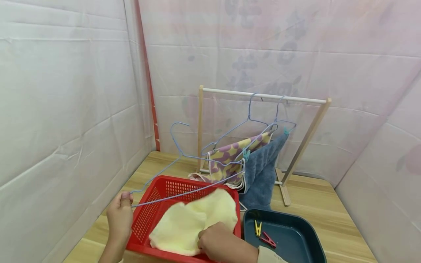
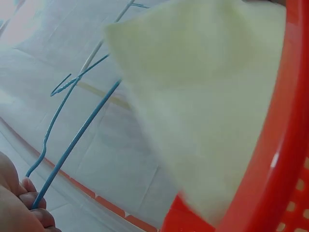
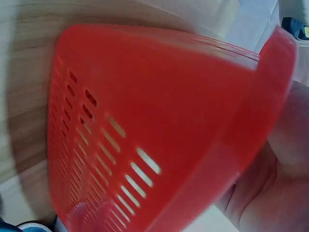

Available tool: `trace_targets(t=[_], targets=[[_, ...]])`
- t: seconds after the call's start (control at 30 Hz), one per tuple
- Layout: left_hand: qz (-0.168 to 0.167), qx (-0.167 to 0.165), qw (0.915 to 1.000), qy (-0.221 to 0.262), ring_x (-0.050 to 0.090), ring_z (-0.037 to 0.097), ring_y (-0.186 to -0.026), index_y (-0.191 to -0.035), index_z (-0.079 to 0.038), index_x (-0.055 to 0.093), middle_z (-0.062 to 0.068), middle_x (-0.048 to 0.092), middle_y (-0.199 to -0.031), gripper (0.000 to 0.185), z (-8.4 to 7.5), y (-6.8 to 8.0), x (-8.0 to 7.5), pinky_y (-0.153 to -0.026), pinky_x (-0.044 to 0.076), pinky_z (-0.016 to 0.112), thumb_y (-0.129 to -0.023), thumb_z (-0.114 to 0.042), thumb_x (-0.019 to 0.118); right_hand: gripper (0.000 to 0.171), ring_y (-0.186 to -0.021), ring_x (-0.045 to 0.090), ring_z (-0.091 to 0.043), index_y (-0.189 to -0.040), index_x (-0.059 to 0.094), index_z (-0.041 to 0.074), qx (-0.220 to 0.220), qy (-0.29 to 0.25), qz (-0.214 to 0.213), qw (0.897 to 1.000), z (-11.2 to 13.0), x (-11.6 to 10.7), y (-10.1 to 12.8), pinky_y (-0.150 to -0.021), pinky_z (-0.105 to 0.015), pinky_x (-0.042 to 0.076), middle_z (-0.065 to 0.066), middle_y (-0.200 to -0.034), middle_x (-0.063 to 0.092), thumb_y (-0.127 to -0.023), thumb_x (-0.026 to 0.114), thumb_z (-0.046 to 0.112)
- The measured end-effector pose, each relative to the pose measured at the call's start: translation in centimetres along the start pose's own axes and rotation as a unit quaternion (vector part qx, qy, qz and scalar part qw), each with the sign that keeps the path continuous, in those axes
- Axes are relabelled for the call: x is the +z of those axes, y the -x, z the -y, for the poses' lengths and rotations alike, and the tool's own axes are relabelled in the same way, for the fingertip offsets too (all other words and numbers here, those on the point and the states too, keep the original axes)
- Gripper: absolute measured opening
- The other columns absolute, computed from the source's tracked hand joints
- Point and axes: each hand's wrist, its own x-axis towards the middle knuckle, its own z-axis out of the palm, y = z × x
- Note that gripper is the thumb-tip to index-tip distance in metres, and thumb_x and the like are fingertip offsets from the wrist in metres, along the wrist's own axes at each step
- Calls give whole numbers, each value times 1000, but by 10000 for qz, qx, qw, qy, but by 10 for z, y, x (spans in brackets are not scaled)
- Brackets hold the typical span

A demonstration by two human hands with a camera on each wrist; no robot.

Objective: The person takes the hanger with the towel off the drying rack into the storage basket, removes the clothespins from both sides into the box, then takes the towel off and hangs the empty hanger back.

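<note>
Closest, at the bottom centre, the person's right hand [image 1: 218, 241] has its fingers pinching a pale yellow cloth [image 1: 184, 226] in a red plastic basket [image 1: 143, 223]. Over at the lower left, the left hand [image 1: 120, 215] pinches one corner of a blue wire hanger [image 2: 73, 144], tilted above the basket. Lower right, a dark tray [image 1: 292, 250] holds a yellow clothespin [image 1: 258, 229] and a red clothespin [image 1: 268, 240]; right of centre, a drying rack [image 1: 306, 143] stands on the tabletop [image 1: 329, 204], carrying a patterned cloth [image 1: 227, 155] and a blue towel [image 1: 263, 171].
</note>
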Motion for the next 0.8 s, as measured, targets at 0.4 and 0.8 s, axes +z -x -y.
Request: trace_targets(t=[0.4, 0.8], targets=[[-28, 43, 9999, 131, 40, 14, -66, -84, -2, 55, 3, 45, -73, 37, 0, -1, -1, -60, 36, 24, -110, -23, 39, 8, -54, 40, 6, -91, 79, 40, 128, -169, 95, 9997, -3, 5, 0, -57, -12, 35, 25, -68, 59, -87, 78, 34], [35, -4, 9999, 98, 36, 11, -54, -85, -3, 54, 1, 42, -68, 40, -5, -6, -9, -49, 34, 23, -110, -29, 37, 19, -54, 44, 7, -101, 78, 39, 215, -414, 449, 9979, -3, 1, 0, -63, -8, 44, 25, -77, 67, -82, 82, 37]])
